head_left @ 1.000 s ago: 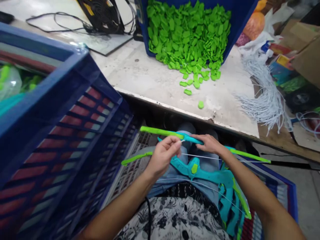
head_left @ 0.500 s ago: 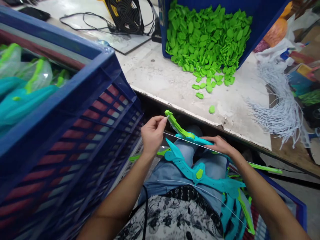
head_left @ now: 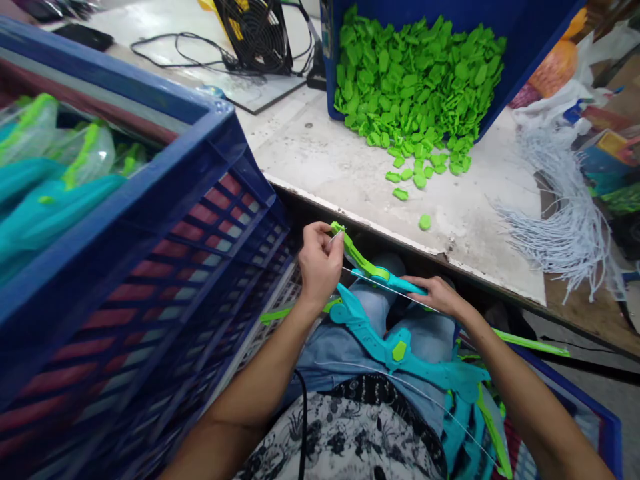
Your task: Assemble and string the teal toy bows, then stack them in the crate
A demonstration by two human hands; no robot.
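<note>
A toy bow (head_left: 373,272) with a teal middle and green limbs lies across my lap, below the table edge. My left hand (head_left: 320,265) is closed in a pinch on a thin white string (head_left: 385,288) at the bow's left green tip. My right hand (head_left: 437,295) grips the bow's teal middle, with the string running under its fingers. A second teal bow (head_left: 395,347) rests on my lap beneath, with its own string.
A tall blue crate (head_left: 125,220) with bagged teal and green toys stands close on my left. On the white table (head_left: 350,167) a blue bin (head_left: 520,40) spills several green plastic pieces (head_left: 415,87). A bundle of white strings (head_left: 565,227) lies at right, a black fan (head_left: 253,33) at the back.
My left hand carried the string end from the bow's middle out to the left green tip, which tilted upward. My right hand kept its grip on the bow's middle.
</note>
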